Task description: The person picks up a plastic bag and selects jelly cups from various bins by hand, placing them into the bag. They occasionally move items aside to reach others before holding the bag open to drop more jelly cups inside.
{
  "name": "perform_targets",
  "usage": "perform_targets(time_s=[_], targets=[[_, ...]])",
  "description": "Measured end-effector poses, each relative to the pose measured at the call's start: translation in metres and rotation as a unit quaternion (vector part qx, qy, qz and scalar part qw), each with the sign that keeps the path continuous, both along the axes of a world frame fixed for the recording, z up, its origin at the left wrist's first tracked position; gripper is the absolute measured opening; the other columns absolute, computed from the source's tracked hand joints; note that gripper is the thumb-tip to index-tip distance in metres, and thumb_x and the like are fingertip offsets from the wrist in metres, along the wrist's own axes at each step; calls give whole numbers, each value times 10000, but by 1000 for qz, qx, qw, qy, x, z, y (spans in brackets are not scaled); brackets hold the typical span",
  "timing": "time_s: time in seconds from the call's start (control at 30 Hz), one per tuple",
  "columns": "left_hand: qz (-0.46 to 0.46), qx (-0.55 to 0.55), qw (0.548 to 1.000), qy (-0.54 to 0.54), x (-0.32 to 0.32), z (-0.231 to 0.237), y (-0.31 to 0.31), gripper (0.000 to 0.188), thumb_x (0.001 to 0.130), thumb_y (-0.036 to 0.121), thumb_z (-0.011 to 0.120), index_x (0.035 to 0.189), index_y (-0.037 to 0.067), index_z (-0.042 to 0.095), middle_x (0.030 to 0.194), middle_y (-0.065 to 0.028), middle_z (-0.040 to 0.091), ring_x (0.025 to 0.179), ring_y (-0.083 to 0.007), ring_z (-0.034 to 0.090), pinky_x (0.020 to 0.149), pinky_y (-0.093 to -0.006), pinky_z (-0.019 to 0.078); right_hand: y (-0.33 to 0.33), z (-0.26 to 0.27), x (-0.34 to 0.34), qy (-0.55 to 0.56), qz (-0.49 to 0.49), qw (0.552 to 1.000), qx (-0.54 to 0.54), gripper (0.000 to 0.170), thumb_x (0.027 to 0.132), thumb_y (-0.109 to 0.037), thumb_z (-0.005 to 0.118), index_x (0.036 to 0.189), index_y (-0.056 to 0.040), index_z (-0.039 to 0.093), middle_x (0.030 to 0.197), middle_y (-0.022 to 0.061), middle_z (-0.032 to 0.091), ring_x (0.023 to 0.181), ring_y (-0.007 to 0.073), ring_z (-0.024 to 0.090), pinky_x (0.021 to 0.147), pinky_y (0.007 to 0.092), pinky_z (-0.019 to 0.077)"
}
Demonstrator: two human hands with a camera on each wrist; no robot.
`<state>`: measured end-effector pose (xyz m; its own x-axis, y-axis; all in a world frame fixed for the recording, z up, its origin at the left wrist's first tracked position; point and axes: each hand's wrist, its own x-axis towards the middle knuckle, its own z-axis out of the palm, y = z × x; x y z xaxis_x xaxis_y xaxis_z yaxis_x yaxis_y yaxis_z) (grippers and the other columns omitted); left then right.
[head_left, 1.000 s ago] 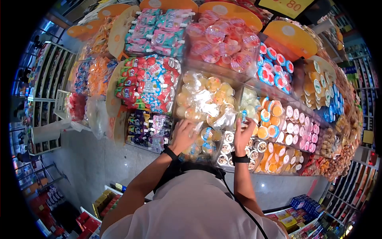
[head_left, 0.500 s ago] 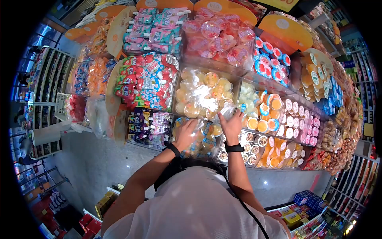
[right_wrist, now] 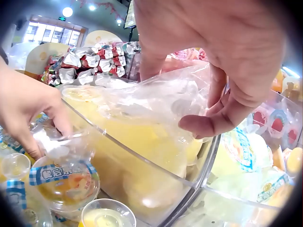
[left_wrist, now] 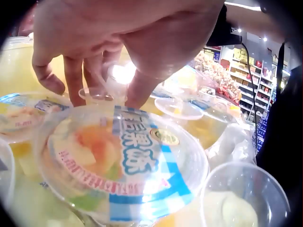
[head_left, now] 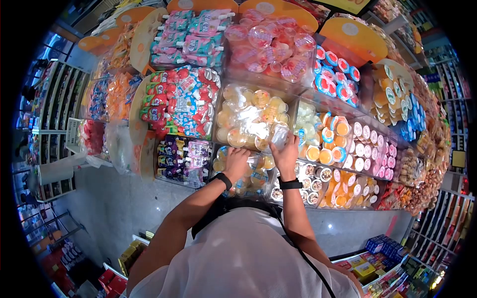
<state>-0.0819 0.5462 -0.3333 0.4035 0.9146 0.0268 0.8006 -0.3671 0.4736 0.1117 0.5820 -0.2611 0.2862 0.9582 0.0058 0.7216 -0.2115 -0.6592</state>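
Note:
My left hand (head_left: 237, 163) reaches down into a bin of clear fruit jelly cups with blue checked labels. Its thumb and fingers close around a clear jelly cup (left_wrist: 97, 94), mostly hidden under the palm. A labelled jelly cup (left_wrist: 128, 161) lies just in front of those fingers in the left wrist view. My right hand (head_left: 285, 158) holds a crumpled clear plastic bag (right_wrist: 156, 99) between thumb and fingers. This bag hangs over the neighbouring bin of yellow jelly cups (head_left: 236, 137), by its clear divider (right_wrist: 142, 158).
Red and blue jelly pouches (head_left: 181, 102) fill a bin to the left, with dark purple pouches (head_left: 171, 155) below it. Orange-topped cups (head_left: 325, 156) and white-lidded cups (head_left: 313, 186) lie right. Large pink cups (head_left: 271, 47) stand behind. Grey floor (head_left: 114, 198) runs in front.
My right hand has moved left with the plastic bag, from the pale cups to the divider. The left hand has shifted slightly right and its fingers now point down among the cups.

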Motion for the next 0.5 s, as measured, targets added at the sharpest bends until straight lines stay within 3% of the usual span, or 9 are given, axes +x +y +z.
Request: perform_targets(time_s=[0.13, 0.5], targets=[[-15, 48, 999, -15, 0, -10, -1, 179, 730, 65, 629, 906, 94, 645, 927, -35, 642, 1006, -219, 597, 937, -404, 366, 4, -4, 1, 8, -2, 1000, 9, 732, 688, -190, 870, 1274, 52, 504, 1204, 222, 518, 1052, 408, 588, 881, 449, 513], [-26, 39, 999, 15, -1, -8, -2, 197, 735, 78, 636, 932, 87, 623, 952, -49, 609, 1035, -242, 558, 923, -404, 378, 17, 2, -2, 42, 51, 998, 11, 661, 689, -168, 881, 1215, 27, 533, 1131, 199, 560, 966, 358, 608, 827, 434, 510]])
